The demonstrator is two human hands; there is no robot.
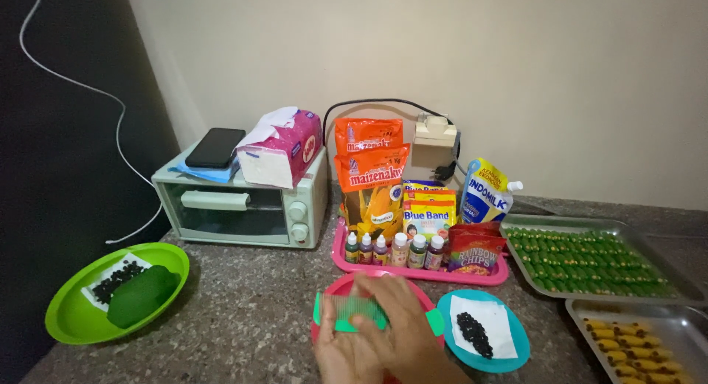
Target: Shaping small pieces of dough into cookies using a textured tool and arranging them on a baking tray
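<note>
One hand (383, 332) in view, bottom centre. Can't tell which hand it is; the other isn't in frame. Fingers lie together, flat over a green plastic comb (354, 312), pressing it down. Can't tell if anything sits under the palm.

Comb lies across a round red plastic plate (341, 284) on the speckled grey stone counter (251, 310), teeth pointing toward the wall. Comb ends stick out past the hand on both sides.

Just right of the red plate: round blue plastic plate (483, 331) with a white paper sheet (483, 326) and a pile of small black bits (474, 334) on it.

Far left: lime-green round plastic plate (74, 321) holding a dark green lump of dough (141, 295) and more black bits on paper.

Behind the hand: pink rectangular tray (420, 273) with a row of small food-colouring bottles (398, 250) and snack/ingredient packets. Mint-green small oven (243, 207) at left rear, black phone (215, 148) and pink tissue pack (284, 148) on top.

Right: two metal baking trays, rear one (590, 223) full of small green pieces, near one (664, 317) with yellow pieces.
</note>
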